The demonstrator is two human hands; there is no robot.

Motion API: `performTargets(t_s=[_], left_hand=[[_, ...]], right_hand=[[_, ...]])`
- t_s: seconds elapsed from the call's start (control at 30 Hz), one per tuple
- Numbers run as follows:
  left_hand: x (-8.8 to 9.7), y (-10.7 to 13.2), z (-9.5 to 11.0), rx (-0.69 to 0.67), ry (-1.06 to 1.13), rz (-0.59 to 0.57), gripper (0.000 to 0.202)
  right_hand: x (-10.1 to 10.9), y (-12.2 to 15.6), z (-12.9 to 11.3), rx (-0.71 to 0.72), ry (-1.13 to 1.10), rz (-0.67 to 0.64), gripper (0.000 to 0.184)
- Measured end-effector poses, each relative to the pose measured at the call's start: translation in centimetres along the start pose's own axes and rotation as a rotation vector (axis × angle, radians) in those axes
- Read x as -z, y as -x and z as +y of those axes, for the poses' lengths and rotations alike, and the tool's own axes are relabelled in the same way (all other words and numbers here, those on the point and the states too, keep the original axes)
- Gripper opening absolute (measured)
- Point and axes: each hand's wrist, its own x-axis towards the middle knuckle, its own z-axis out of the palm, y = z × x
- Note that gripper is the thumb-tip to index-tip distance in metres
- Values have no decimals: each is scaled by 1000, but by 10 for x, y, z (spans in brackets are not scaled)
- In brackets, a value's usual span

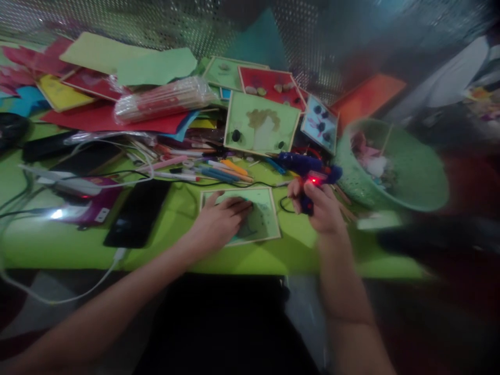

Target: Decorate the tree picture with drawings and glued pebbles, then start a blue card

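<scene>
My right hand (322,200) is wrapped round the handle of a dark blue glue gun (302,165) with a lit red light. The gun is raised over the table, its nozzle pointing left. Below and left of it lies a pale green card with a light stick frame (269,221) and small dark marks on it. My left hand (221,221) lies on this card with its fingers stretched toward the right. Whatever may be under those fingertips is hidden.
A black phone (138,213) on a white cable lies left of the card. Pens (224,173) are scattered behind it. Framed pictures (262,122) and a plastic-wrapped bundle of sticks (166,99) crowd the back. A green basket (422,177) with scraps stands at right.
</scene>
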Motion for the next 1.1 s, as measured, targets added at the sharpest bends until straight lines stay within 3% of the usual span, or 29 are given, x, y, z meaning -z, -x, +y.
performTargets(t_s=[0.17,0.33,0.53,0.63,0.73,0.93,1.1], left_hand=[[-5,1,-3,-38,7,116,30],[-7,6,-7,-70,-23,245,36],[-1,13,-10,-46,58,314,34],[3,18,-9,-64,77,300,33],[0,26,-7,-95,94,320,29],[-11,51,-5,-99,123,355,23],[-6,71,-3,-56,131,314,22]], right_hand=[[10,0,2,96,-43,116,42],[34,28,4,99,-24,389,48],[67,78,21,-130,250,715,62],[78,95,28,-287,547,832,66],[83,106,28,-392,763,883,63],[84,111,27,-504,854,875,67],[88,107,26,-597,1019,837,70]])
